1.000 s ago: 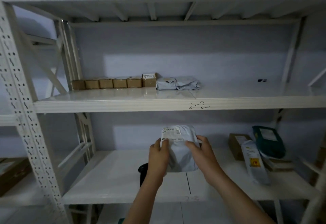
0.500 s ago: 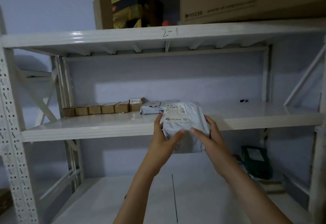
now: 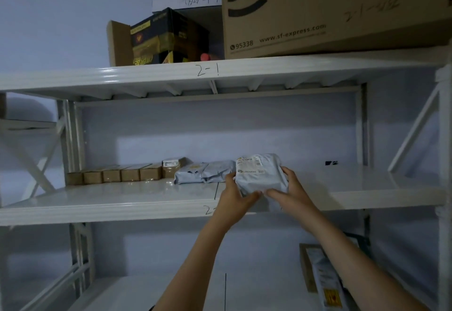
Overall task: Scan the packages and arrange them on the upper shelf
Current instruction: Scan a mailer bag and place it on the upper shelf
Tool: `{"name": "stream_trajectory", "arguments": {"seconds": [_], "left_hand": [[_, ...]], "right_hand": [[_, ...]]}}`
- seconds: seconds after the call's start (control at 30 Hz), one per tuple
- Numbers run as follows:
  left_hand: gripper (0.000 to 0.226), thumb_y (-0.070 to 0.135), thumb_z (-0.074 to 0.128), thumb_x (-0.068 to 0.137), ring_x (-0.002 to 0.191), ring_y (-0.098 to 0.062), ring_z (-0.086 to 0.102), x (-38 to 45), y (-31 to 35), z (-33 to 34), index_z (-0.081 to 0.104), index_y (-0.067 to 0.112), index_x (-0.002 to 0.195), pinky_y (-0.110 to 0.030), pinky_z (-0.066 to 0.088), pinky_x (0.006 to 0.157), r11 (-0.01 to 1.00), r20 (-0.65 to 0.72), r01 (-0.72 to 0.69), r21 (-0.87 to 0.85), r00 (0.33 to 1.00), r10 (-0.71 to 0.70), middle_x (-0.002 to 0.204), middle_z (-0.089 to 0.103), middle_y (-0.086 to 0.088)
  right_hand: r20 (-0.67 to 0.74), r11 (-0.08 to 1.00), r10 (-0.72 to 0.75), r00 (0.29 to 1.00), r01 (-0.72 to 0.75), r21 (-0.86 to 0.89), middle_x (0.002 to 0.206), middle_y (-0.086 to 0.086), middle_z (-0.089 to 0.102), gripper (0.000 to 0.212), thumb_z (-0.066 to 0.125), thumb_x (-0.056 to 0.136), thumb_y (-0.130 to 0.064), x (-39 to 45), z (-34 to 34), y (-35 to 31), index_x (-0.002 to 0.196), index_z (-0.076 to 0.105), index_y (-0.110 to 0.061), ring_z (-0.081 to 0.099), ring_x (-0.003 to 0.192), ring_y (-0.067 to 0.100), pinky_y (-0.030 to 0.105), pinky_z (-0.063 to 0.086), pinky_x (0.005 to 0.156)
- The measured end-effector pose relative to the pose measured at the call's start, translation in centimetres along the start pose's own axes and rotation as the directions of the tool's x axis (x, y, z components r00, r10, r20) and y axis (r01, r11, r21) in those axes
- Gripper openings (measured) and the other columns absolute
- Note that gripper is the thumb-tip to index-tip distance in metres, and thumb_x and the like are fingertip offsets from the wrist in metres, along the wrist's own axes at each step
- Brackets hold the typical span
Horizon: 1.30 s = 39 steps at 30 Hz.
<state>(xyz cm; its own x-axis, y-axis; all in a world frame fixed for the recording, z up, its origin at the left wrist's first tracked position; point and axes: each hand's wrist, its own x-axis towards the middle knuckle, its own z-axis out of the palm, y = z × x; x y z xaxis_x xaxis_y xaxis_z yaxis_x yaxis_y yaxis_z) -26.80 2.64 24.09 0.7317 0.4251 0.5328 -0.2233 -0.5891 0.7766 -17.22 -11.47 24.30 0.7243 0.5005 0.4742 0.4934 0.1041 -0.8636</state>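
Observation:
A grey mailer bag (image 3: 260,176) with a white label on top is held over the white shelf (image 3: 122,200) marked 2-2. My left hand (image 3: 236,194) grips its left and near edge. My right hand (image 3: 288,193) grips its right and near edge. The bag sits just right of two grey mailer bags (image 3: 204,172) lying on that shelf. Left of them runs a row of several small brown boxes (image 3: 122,175) against the back.
Above, the shelf marked 2-1 carries a large cardboard carton (image 3: 330,9) and a dark printed box (image 3: 166,39). On the lower shelf at the right stand a brown box (image 3: 305,266) and a white mailer (image 3: 327,288). Steel uprights (image 3: 442,188) frame the bay.
Both hands have lifted the grey mailer bag from in front of the lower shelf up onto the 2-2 shelf, beside the other grey bags. My view has tilted upward.

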Motion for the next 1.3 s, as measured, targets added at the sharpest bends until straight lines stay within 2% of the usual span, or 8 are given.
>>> {"name": "stream_trajectory", "arguments": {"seconds": [0.23,0.33,0.4,0.53,0.7,0.87,1.1,1.3], "left_hand": [[0.072,0.042,0.076,0.079,0.124,-0.025,0.051,8.5,-2.1,2.0,0.037,0.018,0.134,-0.039,0.047,0.1,0.995,0.047,0.026,0.099,0.998,-0.031,0.134,0.051,-0.005],[0.068,0.049,0.066,0.086,0.133,-0.033,0.037,11.2,-3.8,2.2,0.042,0.017,0.141,-0.046,0.034,0.11,0.919,0.107,0.02,0.394,0.992,-0.067,0.139,0.045,-0.012],[0.065,0.049,0.064,0.088,0.13,-0.032,0.043,12.9,-5.3,2.0,0.047,0.014,0.14,-0.043,0.038,0.108,0.896,0.158,0.027,0.443,0.981,-0.108,0.135,0.052,-0.014],[0.061,0.042,0.066,0.086,0.115,-0.027,0.059,16.4,-7.1,1.6,0.05,0.01,0.135,-0.032,0.049,0.092,0.933,0.142,0.091,0.348,0.979,-0.148,0.126,0.061,-0.009],[0.053,0.034,0.058,0.092,0.12,-0.033,0.054,20.0,-8.5,1.7,0.044,0.001,0.13,-0.036,0.045,0.097,0.904,0.118,0.139,0.405,0.972,-0.203,0.127,0.057,-0.015],[0.044,0.042,0.049,0.092,0.128,-0.04,0.033,23.4,-9.8,1.6,0.055,0.013,0.123,-0.052,0.029,0.105,0.685,0.024,0.136,0.716,0.976,-0.218,0.129,0.044,-0.014],[0.03,0.039,0.05,0.092,0.118,-0.034,0.04,26.7,-10.8,1.9,0.06,0.011,0.095,-0.049,0.032,0.101,0.607,-0.003,0.118,0.786,0.982,-0.188,0.112,0.052,-0.012],[0.039,0.039,0.058,0.091,0.125,-0.036,0.032,27.5,-10.8,1.9,0.056,0.011,0.119,-0.051,0.028,0.104,0.587,-0.087,0.213,0.781,0.968,-0.235,0.127,0.045,-0.012]], "right_hand": [[-0.017,0.989,0.055,0.998,-0.057,-0.137,0.137,0.002,0.051,0.073,0.071,0.088,-0.017,8.3,-1.6,2.2,0.15,0.033,-0.021,0.054,0.113,0.017,0.027,0.044,0.085],[-0.017,0.954,0.15,0.989,-0.15,-0.258,0.148,0.003,0.045,0.079,0.072,0.084,-0.026,11.4,-1.9,3.7,0.152,0.032,-0.02,0.051,0.125,0.023,0.032,0.044,0.096],[0.017,0.917,0.213,0.977,-0.194,-0.348,0.152,0.002,0.042,0.088,0.072,0.077,-0.035,13.5,-2.0,4.5,0.154,0.032,-0.02,0.049,0.131,0.023,0.035,0.044,0.102],[0.042,0.886,0.239,0.97,-0.201,-0.417,0.138,0.003,0.058,0.071,0.07,0.077,-0.029,18.0,-1.5,5.7,0.143,0.049,-0.017,0.06,0.111,0.017,0.027,0.049,0.089],[0.006,0.858,0.283,0.959,-0.25,-0.449,0.146,0.008,0.048,0.076,0.07,0.086,-0.027,22.0,0.4,7.3,0.149,0.032,-0.008,0.054,0.122,0.025,0.028,0.044,0.088],[0.017,0.835,0.301,0.954,-0.255,-0.487,0.144,0.011,0.047,0.077,0.068,0.087,-0.027,25.0,2.0,8.1,0.151,0.028,-0.008,0.052,0.123,0.028,0.029,0.043,0.088],[0.069,0.842,0.321,0.945,-0.251,-0.478,0.147,0.01,0.045,0.082,0.069,0.087,-0.026,27.7,2.1,9.2,0.154,0.025,-0.008,0.052,0.123,0.025,0.032,0.047,0.098],[0.08,0.812,0.282,0.956,-0.194,-0.55,0.147,0.014,0.046,0.067,0.063,0.094,-0.015,29.4,3.8,9.4,0.152,0.03,-0.005,0.05,0.13,0.028,0.023,0.042,0.093]]}}
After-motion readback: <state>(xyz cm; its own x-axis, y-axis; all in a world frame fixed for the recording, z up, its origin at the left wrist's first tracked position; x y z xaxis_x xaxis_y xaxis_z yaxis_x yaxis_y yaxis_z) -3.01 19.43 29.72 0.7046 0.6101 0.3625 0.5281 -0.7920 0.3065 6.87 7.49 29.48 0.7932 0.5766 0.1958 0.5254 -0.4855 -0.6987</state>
